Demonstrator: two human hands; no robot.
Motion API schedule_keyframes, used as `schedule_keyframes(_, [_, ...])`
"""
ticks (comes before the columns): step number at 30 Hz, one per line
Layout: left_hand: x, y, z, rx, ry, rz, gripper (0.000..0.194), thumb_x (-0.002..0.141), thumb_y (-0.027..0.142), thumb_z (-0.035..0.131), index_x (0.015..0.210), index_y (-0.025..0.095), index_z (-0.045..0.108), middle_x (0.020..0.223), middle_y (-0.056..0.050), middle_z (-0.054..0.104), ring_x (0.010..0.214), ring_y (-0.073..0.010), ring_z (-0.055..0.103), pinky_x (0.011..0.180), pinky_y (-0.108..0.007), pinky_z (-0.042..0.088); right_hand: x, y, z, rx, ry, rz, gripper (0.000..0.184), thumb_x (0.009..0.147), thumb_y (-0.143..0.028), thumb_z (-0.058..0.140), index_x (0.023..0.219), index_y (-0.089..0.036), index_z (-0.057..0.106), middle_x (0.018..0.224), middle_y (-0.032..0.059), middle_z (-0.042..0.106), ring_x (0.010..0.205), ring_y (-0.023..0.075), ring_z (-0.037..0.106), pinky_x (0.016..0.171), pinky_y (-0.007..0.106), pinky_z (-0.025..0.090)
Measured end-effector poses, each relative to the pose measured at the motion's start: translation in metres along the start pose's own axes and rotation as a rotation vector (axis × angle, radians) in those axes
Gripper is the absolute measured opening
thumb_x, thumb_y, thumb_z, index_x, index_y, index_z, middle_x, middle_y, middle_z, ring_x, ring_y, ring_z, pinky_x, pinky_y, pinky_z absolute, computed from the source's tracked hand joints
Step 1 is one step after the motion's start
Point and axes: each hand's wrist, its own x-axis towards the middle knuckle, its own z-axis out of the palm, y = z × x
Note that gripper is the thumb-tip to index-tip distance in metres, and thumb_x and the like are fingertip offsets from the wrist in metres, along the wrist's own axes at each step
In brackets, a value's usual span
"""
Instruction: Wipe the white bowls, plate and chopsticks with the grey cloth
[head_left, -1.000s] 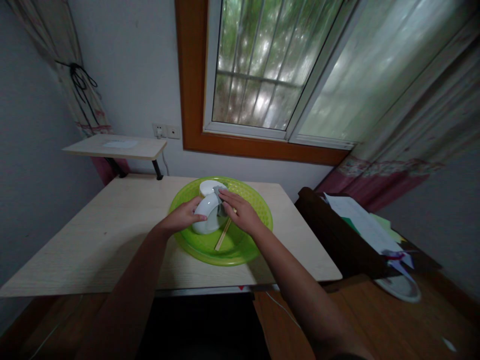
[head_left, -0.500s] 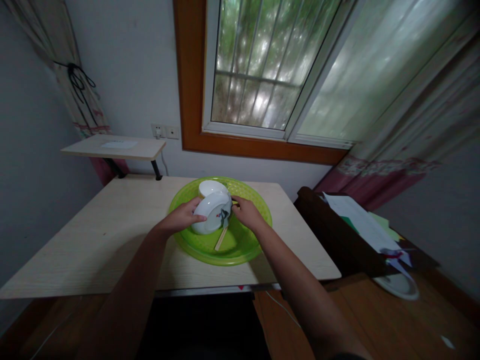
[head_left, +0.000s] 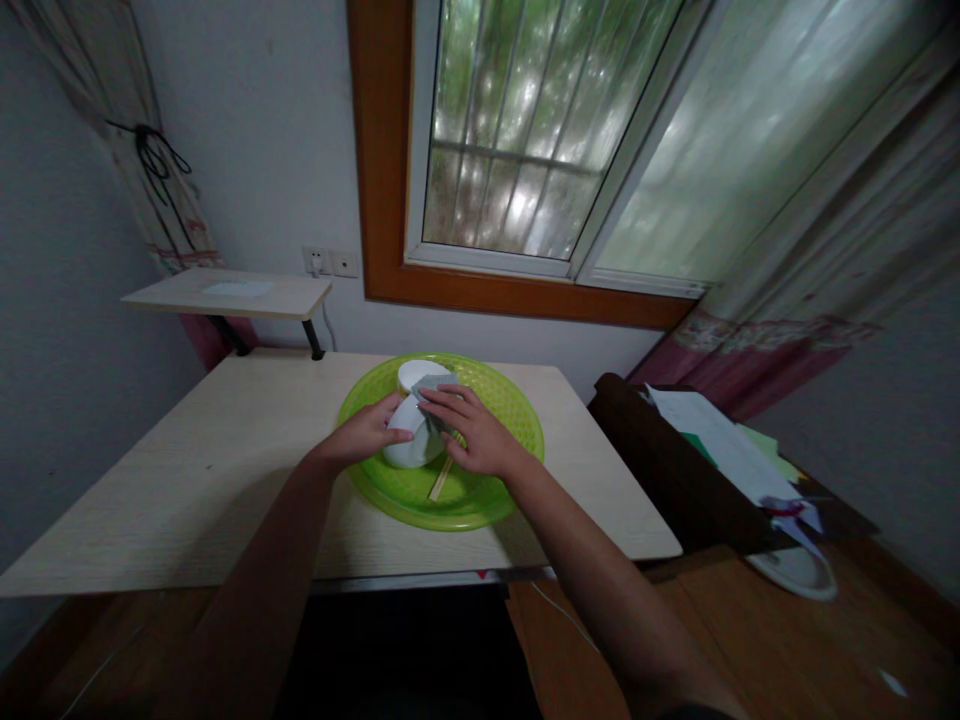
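Note:
My left hand grips a tilted white bowl at its left side, thumb on the near face and the other fingers partly hidden behind it. Against the bowl's upper right lies a grey cloth, held under the fingers of my right hand. Behind them a second white bowl stands in a round green plastic basin. A pair of light wooden chopsticks rests in the basin, its far ends hidden beneath my right hand.
The basin stands on a pale wooden table. A small raised shelf is at the table's back left. To the right, papers lie on a dark piece of furniture. A window is behind the table.
My right hand has moved left with the cloth, from the bowl's right edge onto its face, and its fingers have straightened. My left hand and the bowl have stayed in place.

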Motion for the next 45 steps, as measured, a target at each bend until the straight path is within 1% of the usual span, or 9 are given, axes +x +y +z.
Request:
schedule_keyframes(4, [0.0, 0.0, -0.001, 0.008, -0.016, 0.012, 0.053, 0.076, 0.037, 0.081, 0.119, 0.019, 0.058, 0.108, -0.007, 0.07, 0.096, -0.0251, 0.068, 0.079, -0.033, 0.054, 0.0, 0.002, 0.0, 0.012, 0.024, 0.015, 0.071, 0.09, -0.019, 0.055, 0.159, -0.028, 0.039, 0.161, 0.0073, 0.047, 0.146, 0.0284, 0.044, 0.122, 0.056, 0.035])
schedule_keyframes(8, [0.0, 0.003, -0.001, 0.019, -0.021, 0.014, 0.057, 0.077, 0.035, 0.079, 0.127, 0.018, 0.057, 0.113, -0.008, 0.07, 0.1, -0.026, 0.068, 0.083, -0.034, 0.054, -0.002, 0.013, 0.005, -0.007, 0.096, 0.107, 0.061, 0.093, -0.02, 0.056, 0.154, -0.025, 0.048, 0.158, 0.0105, 0.05, 0.144, 0.0279, 0.048, 0.121, 0.055, 0.037])
schedule_keyframes(12, [-0.001, 0.005, -0.001, 0.035, -0.017, 0.0, 0.059, 0.077, 0.035, 0.079, 0.129, 0.018, 0.057, 0.114, -0.008, 0.071, 0.101, -0.0269, 0.069, 0.084, -0.035, 0.054, -0.006, 0.028, 0.011, -0.02, 0.128, 0.286, 0.056, 0.094, -0.024, 0.058, 0.15, -0.021, 0.052, 0.152, 0.0139, 0.057, 0.139, 0.0289, 0.053, 0.119, 0.054, 0.04])
schedule_keyframes(19, [-0.002, 0.004, -0.002, 0.059, -0.008, -0.015, 0.056, 0.077, 0.037, 0.079, 0.125, 0.018, 0.058, 0.111, -0.009, 0.072, 0.1, -0.028, 0.069, 0.082, -0.035, 0.054, -0.012, 0.04, 0.018, -0.033, 0.008, 0.613, 0.047, 0.096, -0.024, 0.055, 0.141, -0.011, 0.06, 0.138, 0.0193, 0.067, 0.127, 0.03, 0.064, 0.112, 0.048, 0.049])
schedule_keyframes(25, [-0.003, 0.006, 0.0, 0.043, -0.036, -0.025, 0.057, 0.077, 0.04, 0.077, 0.126, 0.019, 0.057, 0.112, -0.008, 0.072, 0.1, -0.0276, 0.068, 0.082, -0.035, 0.053, -0.008, 0.031, 0.012, -0.061, 0.097, 0.538, 0.045, 0.096, -0.025, 0.057, 0.139, -0.016, 0.062, 0.132, 0.0163, 0.071, 0.119, 0.0284, 0.069, 0.107, 0.046, 0.054])
schedule_keyframes(32, [-0.003, 0.009, 0.001, 0.01, -0.062, -0.022, 0.057, 0.075, 0.042, 0.079, 0.122, 0.019, 0.057, 0.103, -0.006, 0.071, 0.1, -0.0269, 0.067, 0.086, -0.037, 0.053, -0.006, 0.022, 0.006, -0.008, 0.153, 0.12, 0.055, 0.095, -0.024, 0.063, 0.15, -0.024, 0.053, 0.153, 0.0122, 0.056, 0.142, 0.0259, 0.052, 0.122, 0.05, 0.04])
schedule_keyframes(35, [-0.002, 0.01, 0.001, 0.004, -0.062, -0.021, 0.055, 0.073, 0.041, 0.08, 0.118, 0.018, 0.058, 0.105, -0.007, 0.07, 0.101, -0.0272, 0.066, 0.087, -0.037, 0.053, -0.003, 0.017, 0.005, 0.022, 0.138, 0.025, 0.055, 0.097, -0.025, 0.065, 0.151, -0.028, 0.052, 0.154, 0.0092, 0.056, 0.145, 0.0243, 0.049, 0.123, 0.051, 0.038])
schedule_keyframes(40, [-0.003, 0.014, 0.002, 0.022, -0.06, -0.024, 0.054, 0.074, 0.042, 0.079, 0.118, 0.018, 0.059, 0.105, -0.008, 0.07, 0.1, -0.028, 0.066, 0.086, -0.038, 0.054, 0.0, 0.019, 0.006, 0.039, 0.149, 0.06, 0.052, 0.097, -0.023, 0.068, 0.147, -0.03, 0.057, 0.15, 0.0085, 0.06, 0.142, 0.0242, 0.053, 0.121, 0.05, 0.04])
schedule_keyframes(45, [-0.004, 0.014, 0.001, 0.052, -0.049, -0.012, 0.057, 0.078, 0.041, 0.076, 0.126, 0.018, 0.057, 0.106, -0.008, 0.071, 0.103, -0.0282, 0.067, 0.088, -0.039, 0.053, -0.004, 0.034, 0.011, 0.093, 0.194, 0.285, 0.052, 0.09, -0.022, 0.076, 0.141, -0.028, 0.064, 0.145, 0.0095, 0.065, 0.134, 0.0261, 0.06, 0.117, 0.048, 0.046])
